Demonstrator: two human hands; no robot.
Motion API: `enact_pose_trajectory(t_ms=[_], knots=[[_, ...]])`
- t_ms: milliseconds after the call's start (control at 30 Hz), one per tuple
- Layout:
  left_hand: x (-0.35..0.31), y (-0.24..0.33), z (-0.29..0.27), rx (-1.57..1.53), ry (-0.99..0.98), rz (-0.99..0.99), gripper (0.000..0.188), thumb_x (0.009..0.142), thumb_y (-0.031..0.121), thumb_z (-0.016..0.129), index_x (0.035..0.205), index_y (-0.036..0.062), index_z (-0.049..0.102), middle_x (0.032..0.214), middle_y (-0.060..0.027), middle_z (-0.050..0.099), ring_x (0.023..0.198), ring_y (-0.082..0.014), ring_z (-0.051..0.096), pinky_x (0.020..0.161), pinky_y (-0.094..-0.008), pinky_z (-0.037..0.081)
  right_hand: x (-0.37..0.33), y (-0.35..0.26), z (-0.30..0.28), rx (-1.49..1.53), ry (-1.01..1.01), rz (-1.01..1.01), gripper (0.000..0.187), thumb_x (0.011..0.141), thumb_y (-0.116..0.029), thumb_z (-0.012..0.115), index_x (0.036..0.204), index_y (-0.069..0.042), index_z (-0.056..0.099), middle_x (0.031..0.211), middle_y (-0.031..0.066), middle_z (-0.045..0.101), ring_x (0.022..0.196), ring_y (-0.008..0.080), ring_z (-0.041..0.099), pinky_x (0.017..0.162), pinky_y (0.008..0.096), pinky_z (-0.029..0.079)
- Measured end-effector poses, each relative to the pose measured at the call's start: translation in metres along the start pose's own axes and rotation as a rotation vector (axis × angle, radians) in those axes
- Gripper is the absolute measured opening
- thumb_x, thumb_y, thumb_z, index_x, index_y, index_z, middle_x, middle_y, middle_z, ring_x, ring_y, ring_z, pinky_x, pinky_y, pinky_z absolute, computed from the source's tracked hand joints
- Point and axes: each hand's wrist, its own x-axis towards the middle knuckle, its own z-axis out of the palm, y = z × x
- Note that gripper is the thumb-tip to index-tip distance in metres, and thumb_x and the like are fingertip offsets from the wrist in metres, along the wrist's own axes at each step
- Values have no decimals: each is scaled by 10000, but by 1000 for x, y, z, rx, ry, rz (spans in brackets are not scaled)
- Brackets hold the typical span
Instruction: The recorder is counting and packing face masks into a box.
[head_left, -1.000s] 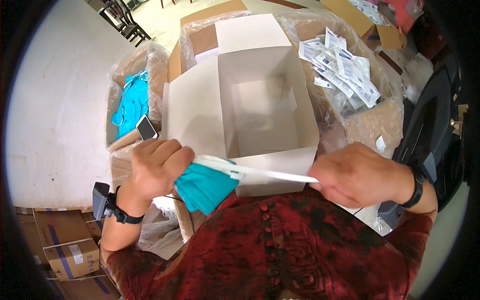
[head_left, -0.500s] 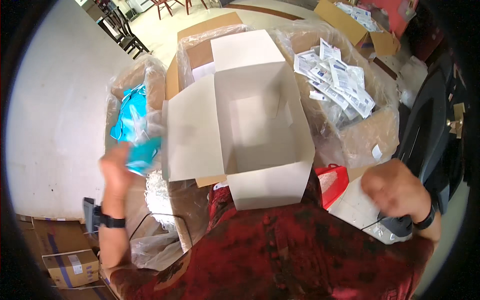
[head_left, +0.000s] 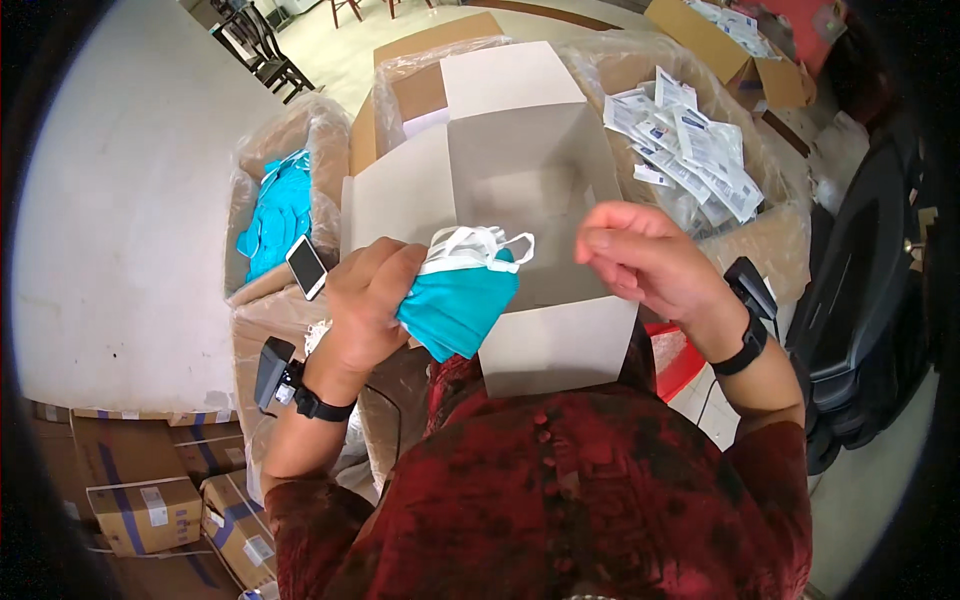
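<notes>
teal folded bundle (head_left: 458,310) with white straps (head_left: 467,246) is grasped in the left hand (head_left: 372,300) near the open white box (head_left: 560,345), the right hand (head_left: 645,255) released and apart, step judged as sorting the straps, next move seemingly calling for straps kept untangled.

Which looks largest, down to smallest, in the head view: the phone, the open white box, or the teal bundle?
1. Open white box
2. Teal bundle
3. Phone
</notes>
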Motion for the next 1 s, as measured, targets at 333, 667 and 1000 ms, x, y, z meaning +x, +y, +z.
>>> enact_pose_trajectory(t_ms=[333, 667, 1000], knots=[[9, 17, 3, -22, -37, 70, 370, 566, 139, 696, 913, 68, 589, 738, -59, 567, 576, -239, 556, 501, -324, 444, 11, 4, 29, -593, -89, -195, 154, 869, -84, 593, 1011, -36, 559, 720, -79, 461, 640, 0, 383, 582, 172, 340], [11, 16, -3, -59, -48, 103, 375, 573, 137, 679, 928, 63, 586, 751, -53, 558, 578, -225, 554, 507, -324, 443, 20, -1, 34, -649, -64, -199, 177, 826, -63, 644, 966, -49, 536, 688, -72, 467, 637, 2, 406, 569, 179, 353], [14, 21, -8, -61, -155, 181, 308, 603, 126, 645, 898, 90, 565, 773, -41, 537, 621, -226, 572, 533, -319, 459, 21, 11, 33, -541, -141, -242, 130, 872, -158, 601, 925, -48, 558, 668, -3, 521, 624, 42, 448, 535, 239, 380]])
